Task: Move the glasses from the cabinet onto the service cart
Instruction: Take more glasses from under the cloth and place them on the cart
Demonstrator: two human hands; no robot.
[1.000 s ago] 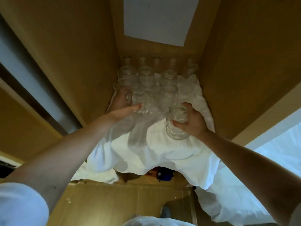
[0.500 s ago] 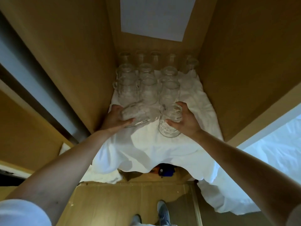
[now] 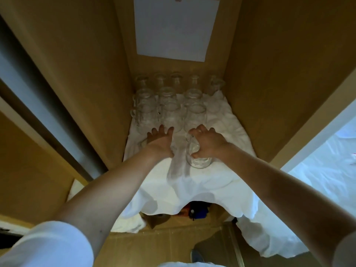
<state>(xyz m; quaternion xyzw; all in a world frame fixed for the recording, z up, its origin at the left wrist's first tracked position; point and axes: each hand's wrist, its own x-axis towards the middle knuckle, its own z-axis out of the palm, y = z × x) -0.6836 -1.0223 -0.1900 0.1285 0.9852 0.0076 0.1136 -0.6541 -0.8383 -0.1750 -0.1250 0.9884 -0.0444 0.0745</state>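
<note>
Cabinet (image 3: pixel 86 74): open, tan wood walls left and right, seen from above and in front.
Paper (image 3: pixel 173 29): white sheet flat on the back wall, above the rows.
Cloth (image 3: pixel 192 182): white, rumpled, spread over the shelf, front edge spilling down past the lip.
Glasses (image 3: pixel 171 116): clear, standing in close rows at the back of the cloth. Front left one has a handle toward the left wall. Back row dim, hard to count.
Right glass (image 3: pixel 199 160): standing on the cloth in front of the rows, right of centre, apart from them.
Right hand (image 3: pixel 207 141): down over that glass from above, fingers curled round the far side, thumb hooked on the near side, grasping it.
Left glass (image 3: pixel 143 144): only a sliver showing past the wrist, on the cloth just in front of the left rows. Upright or tipped, cannot tell.
Left hand (image 3: pixel 160 140): palm down over the left glass, fingers splayed toward the rows, tips close to the front row. Grasping or merely resting, cannot tell.
Gap: hands side by side, near, not touching.
Arms: bare, stretched into the cabinet, with a white sleeve (image 3: pixel 54 245) at the left shoulder.
Below the shelf: blue thing (image 3: pixel 199 209) peeking out under the cloth's edge, and a shoe (image 3: pixel 196 256) on the floor.
</note>
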